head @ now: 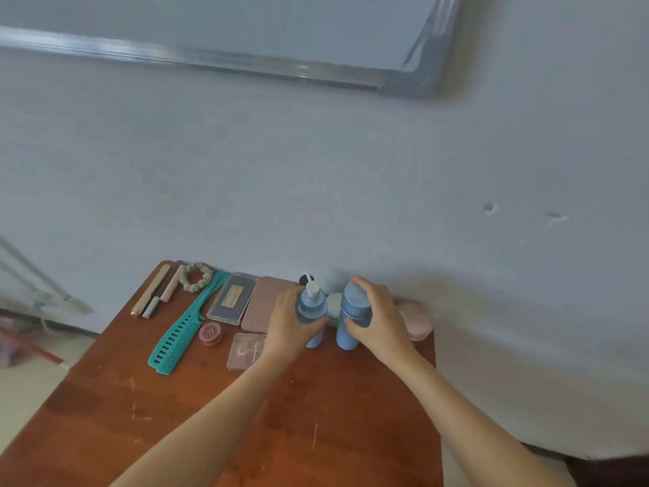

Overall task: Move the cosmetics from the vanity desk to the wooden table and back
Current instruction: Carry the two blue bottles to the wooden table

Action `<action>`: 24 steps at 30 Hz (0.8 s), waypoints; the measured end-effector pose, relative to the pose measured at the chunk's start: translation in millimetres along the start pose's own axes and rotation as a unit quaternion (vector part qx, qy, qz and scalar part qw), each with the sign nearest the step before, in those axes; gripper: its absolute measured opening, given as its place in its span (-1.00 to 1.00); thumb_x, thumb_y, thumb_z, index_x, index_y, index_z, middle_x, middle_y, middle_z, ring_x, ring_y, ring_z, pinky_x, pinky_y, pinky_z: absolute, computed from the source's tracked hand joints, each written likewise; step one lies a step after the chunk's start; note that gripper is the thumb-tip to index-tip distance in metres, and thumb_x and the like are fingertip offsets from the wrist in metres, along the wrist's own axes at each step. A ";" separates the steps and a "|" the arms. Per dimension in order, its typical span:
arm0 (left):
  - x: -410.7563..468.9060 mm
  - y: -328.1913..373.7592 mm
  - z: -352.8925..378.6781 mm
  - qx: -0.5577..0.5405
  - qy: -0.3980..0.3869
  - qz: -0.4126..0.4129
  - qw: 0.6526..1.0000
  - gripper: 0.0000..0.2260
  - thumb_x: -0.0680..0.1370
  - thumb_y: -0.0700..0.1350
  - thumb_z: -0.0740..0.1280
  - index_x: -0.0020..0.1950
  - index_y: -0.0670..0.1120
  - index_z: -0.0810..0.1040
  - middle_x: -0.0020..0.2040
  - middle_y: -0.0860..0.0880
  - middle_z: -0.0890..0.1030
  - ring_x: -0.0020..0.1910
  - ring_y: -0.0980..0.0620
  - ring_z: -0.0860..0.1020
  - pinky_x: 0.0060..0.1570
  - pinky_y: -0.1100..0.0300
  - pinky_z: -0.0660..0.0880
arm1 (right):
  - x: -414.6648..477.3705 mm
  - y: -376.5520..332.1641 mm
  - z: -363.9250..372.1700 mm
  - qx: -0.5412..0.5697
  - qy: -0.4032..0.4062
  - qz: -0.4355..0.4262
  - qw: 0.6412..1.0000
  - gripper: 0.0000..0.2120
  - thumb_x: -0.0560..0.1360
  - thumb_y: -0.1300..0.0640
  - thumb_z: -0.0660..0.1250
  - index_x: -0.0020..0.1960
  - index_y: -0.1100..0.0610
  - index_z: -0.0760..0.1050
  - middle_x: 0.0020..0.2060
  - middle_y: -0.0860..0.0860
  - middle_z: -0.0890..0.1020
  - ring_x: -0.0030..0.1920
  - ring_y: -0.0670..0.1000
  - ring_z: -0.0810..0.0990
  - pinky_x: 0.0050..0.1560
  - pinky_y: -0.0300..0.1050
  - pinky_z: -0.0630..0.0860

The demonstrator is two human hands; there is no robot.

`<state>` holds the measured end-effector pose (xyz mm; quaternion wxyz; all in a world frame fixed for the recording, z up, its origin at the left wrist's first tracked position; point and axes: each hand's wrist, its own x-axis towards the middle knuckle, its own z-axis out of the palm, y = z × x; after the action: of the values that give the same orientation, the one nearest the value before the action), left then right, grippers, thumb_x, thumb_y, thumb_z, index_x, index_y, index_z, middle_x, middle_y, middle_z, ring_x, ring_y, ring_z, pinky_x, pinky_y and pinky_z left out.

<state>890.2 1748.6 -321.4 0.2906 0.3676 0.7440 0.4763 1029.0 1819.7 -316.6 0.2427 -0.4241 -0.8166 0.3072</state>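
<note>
**Two blue bottles, one in each hand, at the back of the worktop**

We are reaching forward with both arms to the far edge of the worktop (210,416), where it is meeting the wall (351,205). Our left hand (286,323) is curling round the blue pump bottle (312,305). Our right hand (382,319) is wrapping the taller blue capped bottle (353,312), with fingers over its cap and the thumb across its front.

Both bottles are standing upright, long axes vertical, side by side and a little apart, with a small white jar (333,309) sitting in the gap behind them. Each bottle is lying straight ahead of its own hand, so neither arm is needing to cross. Their bases are seeming to rest on the wood, though we cannot tell for certain.

We are judging the coming move to be a plain lift along those vertical axes, then a draw back toward us. The round pink compact (419,323) is lying just right of the right hand, and the pink palette (263,305) just left of the left hand. Pulling toward us rather than sideways should therefore be clearing both. The teal comb (179,337) is lying well off to the left.
</note>
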 end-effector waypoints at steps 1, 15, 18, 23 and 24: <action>-0.1 -1.9 -0.7 0.002 -0.003 0.002 1.000 -0.67 0.17 0.09 0.35 -0.12 0.11 0.40 -0.06 -0.07 0.53 -0.05 -0.04 0.50 -0.04 0.07 0.48 | -1.5 -0.8 0.4 -0.004 -0.001 0.006 1.000 -0.35 0.38 0.26 0.40 0.40 0.04 0.23 0.21 0.04 0.39 0.18 -0.04 0.41 0.00 -0.38 0.25; -15.6 -28.7 -63.8 0.064 -0.123 0.167 0.976 -0.44 0.41 -0.18 0.43 0.36 -0.10 0.31 0.23 -0.06 0.42 0.21 -0.01 0.40 0.10 0.18 0.34 | -108.2 -39.4 0.4 -0.127 0.196 0.188 0.954 -0.23 0.43 0.14 0.39 0.48 0.03 0.01 0.39 0.03 0.17 0.38 -0.04 0.22 0.18 -0.30 0.27; -28.8 -33.5 -83.7 0.063 -0.161 0.244 0.954 -0.58 0.45 -0.20 0.39 0.29 -0.10 0.40 0.12 0.01 0.42 0.14 -0.01 0.43 0.10 0.10 0.41 | -147.6 -63.0 17.5 -0.141 0.204 0.263 0.933 -0.24 0.46 0.09 0.35 0.49 -0.01 -0.03 0.43 0.05 0.11 0.40 -0.02 0.21 0.28 -0.20 0.28; -65.3 -29.9 -76.7 0.078 -0.263 0.335 0.901 -0.67 0.47 -0.22 0.35 0.23 -0.16 0.47 0.13 -0.09 0.47 0.09 -0.07 0.47 0.07 0.00 0.46 | -227.5 -103.9 36.5 -0.147 0.229 0.364 0.891 -0.29 0.49 0.06 0.33 0.48 -0.04 -0.01 0.45 0.05 0.08 0.42 -0.01 0.18 0.30 -0.18 0.28; -74.9 -26.4 -71.3 0.072 -0.288 0.353 0.887 -0.69 0.48 -0.22 0.34 0.22 -0.15 0.47 0.14 -0.11 0.48 0.11 -0.07 0.46 0.08 0.00 0.46 | -244.1 -111.0 35.2 -0.152 0.235 0.381 0.881 -0.29 0.49 0.06 0.32 0.49 -0.03 -0.02 0.45 0.07 0.07 0.43 0.00 0.16 0.31 -0.18 0.26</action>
<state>869.3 1644.3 -312.7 0.2777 0.7469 0.4809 0.3658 1073.1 1553.6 -295.6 0.2240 -0.7939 -0.5478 0.1391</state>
